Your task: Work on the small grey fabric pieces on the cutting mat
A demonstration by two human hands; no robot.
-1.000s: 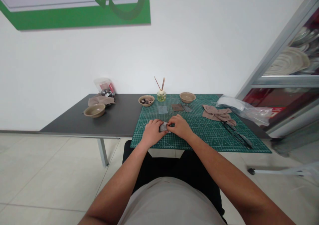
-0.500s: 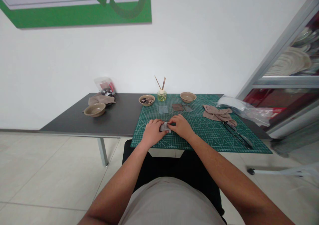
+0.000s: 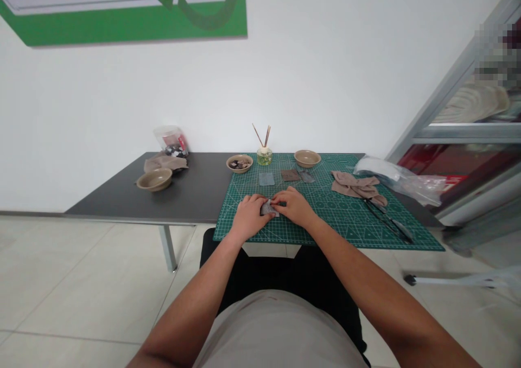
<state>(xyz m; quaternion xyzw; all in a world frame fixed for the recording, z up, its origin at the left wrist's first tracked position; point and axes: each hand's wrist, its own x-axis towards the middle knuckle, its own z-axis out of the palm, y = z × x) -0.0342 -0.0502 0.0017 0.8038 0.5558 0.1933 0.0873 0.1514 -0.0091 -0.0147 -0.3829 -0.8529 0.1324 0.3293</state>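
Note:
A small grey square piece (image 3: 267,208), thin and flat like fabric, lies on the green cutting mat (image 3: 325,224) near its front edge. My left hand (image 3: 249,217) has its curved fingers and thumb closed on the left side of this piece. From the other side my right hand (image 3: 297,208) pinches at its upper right edge; whatever is between those fingertips is too small to make out. Just beyond my hands lie a blue-grey square (image 3: 267,179), a brown square (image 3: 290,175) and a dark grey square (image 3: 306,176).
At the back stand a bowl of small dark and pinkish pieces (image 3: 240,164), a reed diffuser (image 3: 264,156) and another bowl (image 3: 307,159). Rightward lie a brown cloth (image 3: 354,184), a black long-handled tool (image 3: 386,220) and a plastic bag (image 3: 401,179). Leftward are a bowl (image 3: 154,180) and a clear container (image 3: 171,140).
My right fingertips have shifted very slightly left over the grey square piece. My left hand and the things on the table stay where they were.

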